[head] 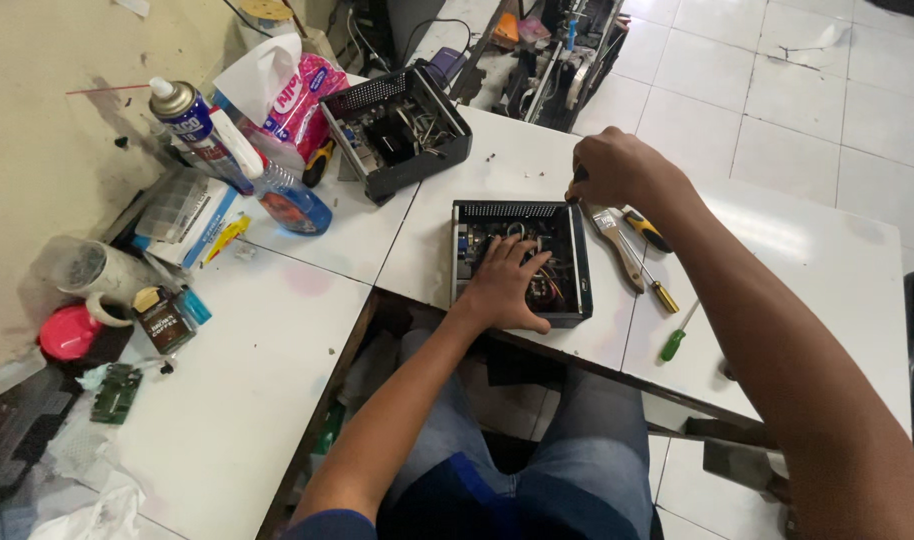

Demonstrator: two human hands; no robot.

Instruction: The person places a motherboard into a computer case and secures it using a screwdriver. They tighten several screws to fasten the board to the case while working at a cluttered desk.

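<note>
A small open black computer case [580, 262] sits on the white table [827, 270] in front of me. My left hand [508, 285] lies flat inside it, fingers spread over the wires and board. At the case's far right corner my right hand [615, 170] is closed around a dark tool handle, its tip hidden by the hand. A paint brush [615, 243], a yellow-handled screwdriver [645, 230] and a thin yellow screwdriver [654, 282] lie just right of the case.
A second open black case [397, 130] stands at the back. A green screwdriver [675, 341] lies near the front edge. Left: spray can [199, 130], blue spray bottle [282, 190], tissue pack [287, 90], mug [92, 270], red lid [69, 331], small circuit board [115, 392].
</note>
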